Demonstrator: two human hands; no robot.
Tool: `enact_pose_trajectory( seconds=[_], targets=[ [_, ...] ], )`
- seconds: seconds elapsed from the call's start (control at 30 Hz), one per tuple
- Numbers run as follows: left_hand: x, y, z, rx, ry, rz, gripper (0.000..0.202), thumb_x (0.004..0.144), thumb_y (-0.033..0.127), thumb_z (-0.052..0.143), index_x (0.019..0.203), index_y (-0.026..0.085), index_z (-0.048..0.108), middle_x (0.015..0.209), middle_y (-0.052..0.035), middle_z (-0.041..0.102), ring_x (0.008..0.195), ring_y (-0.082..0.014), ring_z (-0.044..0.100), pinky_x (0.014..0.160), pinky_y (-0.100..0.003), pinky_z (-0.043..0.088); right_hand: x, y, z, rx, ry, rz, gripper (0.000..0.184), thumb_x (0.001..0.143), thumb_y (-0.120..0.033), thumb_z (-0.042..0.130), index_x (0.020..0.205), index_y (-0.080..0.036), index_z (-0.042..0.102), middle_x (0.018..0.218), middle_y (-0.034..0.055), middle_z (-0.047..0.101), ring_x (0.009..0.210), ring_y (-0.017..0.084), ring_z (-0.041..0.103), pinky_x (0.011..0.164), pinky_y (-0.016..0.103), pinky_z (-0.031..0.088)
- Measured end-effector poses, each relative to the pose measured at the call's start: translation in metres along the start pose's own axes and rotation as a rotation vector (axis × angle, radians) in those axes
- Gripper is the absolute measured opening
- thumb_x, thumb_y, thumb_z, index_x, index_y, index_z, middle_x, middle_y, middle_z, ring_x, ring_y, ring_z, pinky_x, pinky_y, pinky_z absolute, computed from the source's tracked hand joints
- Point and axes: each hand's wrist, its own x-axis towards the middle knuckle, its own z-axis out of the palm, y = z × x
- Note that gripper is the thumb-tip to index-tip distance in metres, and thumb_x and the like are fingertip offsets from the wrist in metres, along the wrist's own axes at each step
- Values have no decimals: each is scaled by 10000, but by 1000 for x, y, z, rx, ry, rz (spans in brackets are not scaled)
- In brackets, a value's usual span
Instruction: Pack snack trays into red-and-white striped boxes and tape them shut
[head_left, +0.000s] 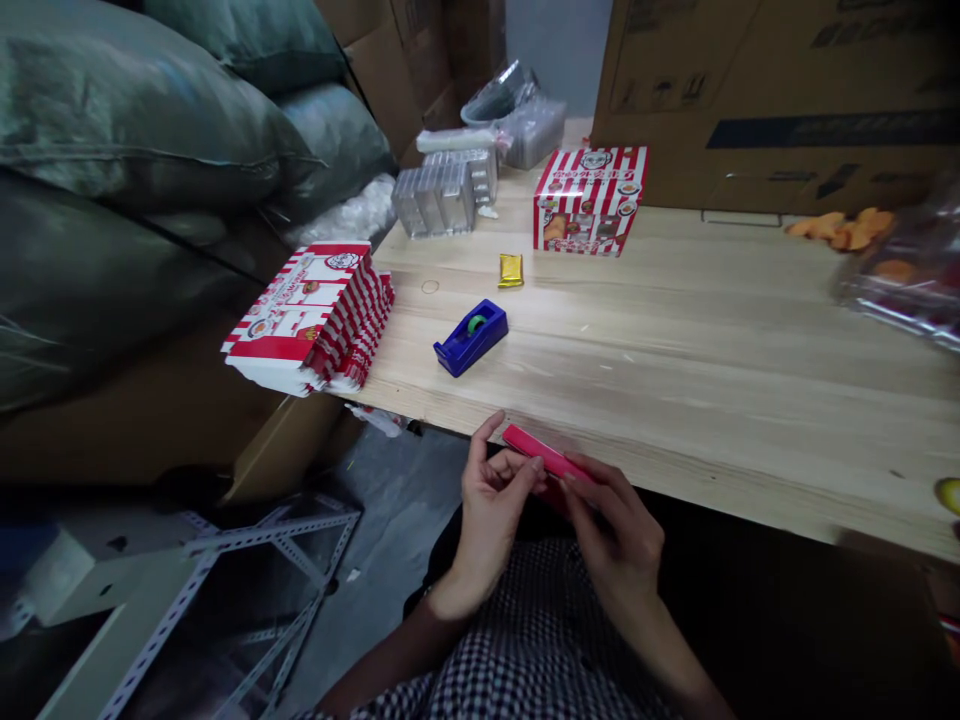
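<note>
Both my hands hold a flat red carton piece (541, 455) at the near edge of the wooden table (675, 340). My left hand (491, 505) pinches its left end, thumb raised and fingers curled. My right hand (615, 530) grips it from the right with fingers closed over it. A blue tape dispenser (471, 337) sits on the table just beyond my hands. A stack of flat red-and-white striped cartons (315, 315) lies at the table's left edge. One assembled striped box (591, 200) stands farther back. A small gold packet (511, 270) lies between box and dispenser.
Clear plastic trays (446, 192) and bagged plastic (517, 115) sit at the back left. Large cardboard boxes (780, 90) line the back. Orange snack pieces (840, 228) and a clear bag (900, 280) lie at right. Grey sacks (150, 150) pile up left; a metal frame (247, 590) lies on the floor.
</note>
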Motion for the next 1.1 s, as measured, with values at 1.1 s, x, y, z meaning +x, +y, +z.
enact_pose_trajectory(
  seconds=[1.1],
  targets=[
    [30,-7,-4,185,-350,-77,255,846,364,747,1005,171,694,911,-35,757,766,-174,697,749,-294,561,21,8,-43,492,-25,581,510,853,-343,776,1339,-375,626,1127,20,730,931,191,698,851,375,579]
  ],
)
